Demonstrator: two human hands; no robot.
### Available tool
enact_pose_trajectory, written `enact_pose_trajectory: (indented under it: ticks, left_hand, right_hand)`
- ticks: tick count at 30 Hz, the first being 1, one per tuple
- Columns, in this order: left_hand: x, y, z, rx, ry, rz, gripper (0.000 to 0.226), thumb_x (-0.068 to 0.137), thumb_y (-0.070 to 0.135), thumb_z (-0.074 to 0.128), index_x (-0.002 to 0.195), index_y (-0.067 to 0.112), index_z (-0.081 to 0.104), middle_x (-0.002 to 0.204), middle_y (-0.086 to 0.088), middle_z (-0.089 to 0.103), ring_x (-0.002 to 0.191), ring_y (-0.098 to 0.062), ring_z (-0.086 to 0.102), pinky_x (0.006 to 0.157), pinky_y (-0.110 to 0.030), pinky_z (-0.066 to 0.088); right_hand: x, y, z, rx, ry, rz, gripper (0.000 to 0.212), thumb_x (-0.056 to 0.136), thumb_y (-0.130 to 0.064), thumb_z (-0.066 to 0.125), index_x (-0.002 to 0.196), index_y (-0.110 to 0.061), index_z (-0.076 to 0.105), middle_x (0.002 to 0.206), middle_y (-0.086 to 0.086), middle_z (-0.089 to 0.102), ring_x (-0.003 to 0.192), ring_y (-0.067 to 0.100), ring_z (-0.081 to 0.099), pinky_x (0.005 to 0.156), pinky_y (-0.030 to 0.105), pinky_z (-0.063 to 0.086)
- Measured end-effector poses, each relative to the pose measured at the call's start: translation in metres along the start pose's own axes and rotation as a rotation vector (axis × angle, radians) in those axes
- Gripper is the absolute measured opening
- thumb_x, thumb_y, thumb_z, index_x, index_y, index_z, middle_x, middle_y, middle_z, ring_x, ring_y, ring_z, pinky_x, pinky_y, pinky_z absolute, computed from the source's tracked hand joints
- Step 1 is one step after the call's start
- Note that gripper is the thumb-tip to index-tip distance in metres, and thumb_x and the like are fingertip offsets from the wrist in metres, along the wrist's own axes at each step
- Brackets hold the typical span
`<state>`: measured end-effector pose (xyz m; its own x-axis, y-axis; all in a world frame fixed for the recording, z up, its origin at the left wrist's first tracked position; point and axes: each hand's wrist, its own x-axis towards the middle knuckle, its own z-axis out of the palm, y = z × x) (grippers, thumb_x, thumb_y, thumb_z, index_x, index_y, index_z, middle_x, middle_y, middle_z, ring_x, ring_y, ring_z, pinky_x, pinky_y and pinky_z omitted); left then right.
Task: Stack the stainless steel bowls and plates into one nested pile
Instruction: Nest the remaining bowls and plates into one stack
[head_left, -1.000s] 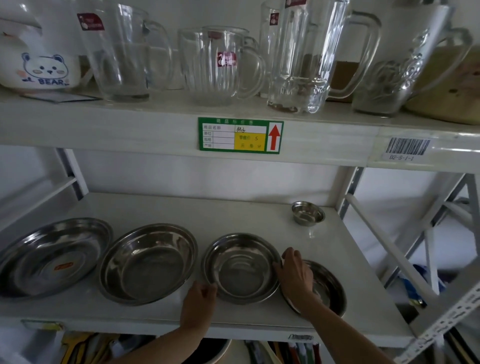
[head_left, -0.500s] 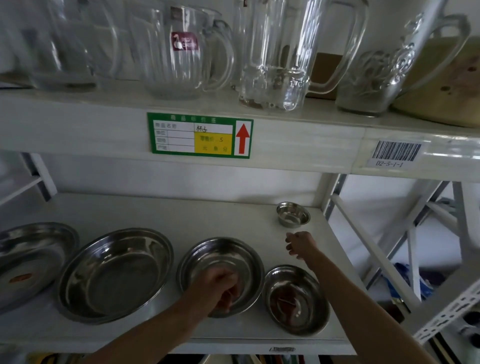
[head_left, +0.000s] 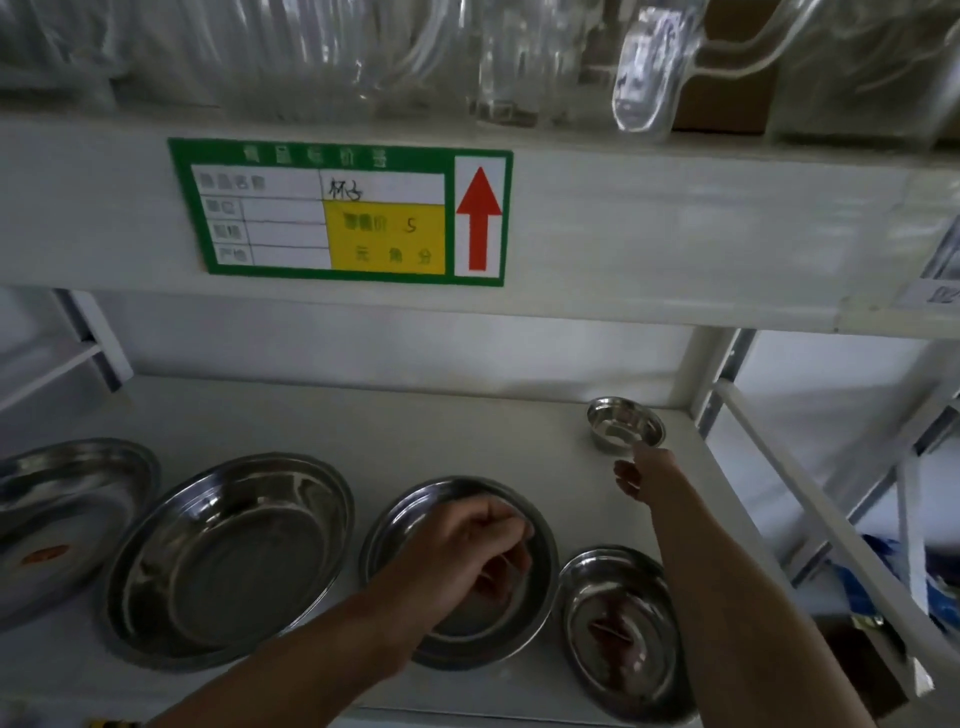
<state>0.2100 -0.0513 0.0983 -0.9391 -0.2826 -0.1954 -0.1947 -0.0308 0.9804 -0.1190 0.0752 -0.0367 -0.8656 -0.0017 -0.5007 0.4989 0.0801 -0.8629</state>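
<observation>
1. Plate (head_left: 57, 525) is sitting far left on the shelf (head_left: 441, 431), cut off by the frame's left edge; orange sticker showing in its middle.
2. Big bowl (head_left: 228, 561) is lying just right of the plate, rims near, narrow gap between; its front rim is coming close to the shelf's front edge.
3. Mid bowl (head_left: 415, 509) is sitting right of the big bowl, small strip of bare shelf between them.
4. Left hand (head_left: 467, 551) is hovering inside the mid bowl, fingers curled down in a loose fist, knuckles over the right inner wall; cannot tell if it is pinching the rim or touching metal.
5. Small bowl (head_left: 618, 634) is sitting front right, rim just beside the mid bowl's, front rim at the shelf's front edge.
6. Right hand (head_left: 641, 470) is reaching to the back right, fingers partly spread, fingertips at the near rim of the tiny bowl (head_left: 626, 427); not gripping anything visibly.
7. Tiny bowl is standing alone near the back right corner, close to the upright post (head_left: 696, 369).
8. Wide bare shelf is lying open behind the row of bowls, up to the back wall.
9. Upper shelf with green label (head_left: 340, 212) is hanging low overhead, glassware blurred on top.
</observation>
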Motion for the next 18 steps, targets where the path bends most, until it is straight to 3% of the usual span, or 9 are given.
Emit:
enact_pose_trajectory:
  ticks: [6, 11, 15, 18]
  left_hand:
    - [0.011, -0.008, -0.006, -0.02, -0.009, 0.005, 0.019, 0.094, 0.013, 0.053, 0.082, 0.011, 0.068, 0.065, 0.001, 0.067, 0.051, -0.008, 0.055, 0.05, -0.017, 0.046]
    - [0.018, -0.013, -0.011, -0.024, -0.008, 0.006, 0.019, 0.094, 0.013, 0.052, 0.084, 0.009, 0.067, 0.066, 0.0, 0.068, 0.051, -0.01, 0.054, 0.051, -0.019, 0.046]
    - [0.02, -0.013, -0.014, -0.004, 0.001, 0.014, 0.02, 0.095, 0.016, 0.053, 0.089, 0.005, 0.068, 0.072, -0.004, 0.068, 0.056, -0.013, 0.055, 0.053, -0.02, 0.046]
    - [0.02, -0.012, -0.014, 0.003, -0.001, 0.03, 0.02, 0.095, 0.018, 0.053, 0.088, 0.008, 0.069, 0.075, -0.006, 0.068, 0.057, -0.014, 0.055, 0.053, -0.021, 0.047]
  right_hand:
    - [0.021, 0.001, 0.008, 0.022, 0.042, 0.042, 0.018, 0.093, -0.018, 0.053, 0.108, -0.009, 0.05, 0.077, 0.016, 0.061, 0.057, 0.023, 0.058, 0.051, 0.033, 0.049]
    - [0.046, 0.008, 0.015, 0.04, 0.126, 0.048, 0.036, 0.089, -0.027, 0.058, 0.116, -0.003, 0.059, 0.071, 0.016, 0.058, 0.046, 0.023, 0.053, 0.039, 0.027, 0.049]
    - [0.052, 0.008, 0.019, 0.053, 0.15, 0.024, 0.035, 0.091, -0.015, 0.054, 0.124, -0.002, 0.058, 0.091, 0.019, 0.06, 0.051, 0.024, 0.052, 0.026, 0.029, 0.044]
    - [0.052, 0.007, 0.019, 0.093, 0.142, 0.029, 0.036, 0.093, -0.007, 0.053, 0.128, -0.005, 0.055, 0.1, 0.019, 0.058, 0.055, 0.025, 0.052, 0.025, 0.033, 0.045]
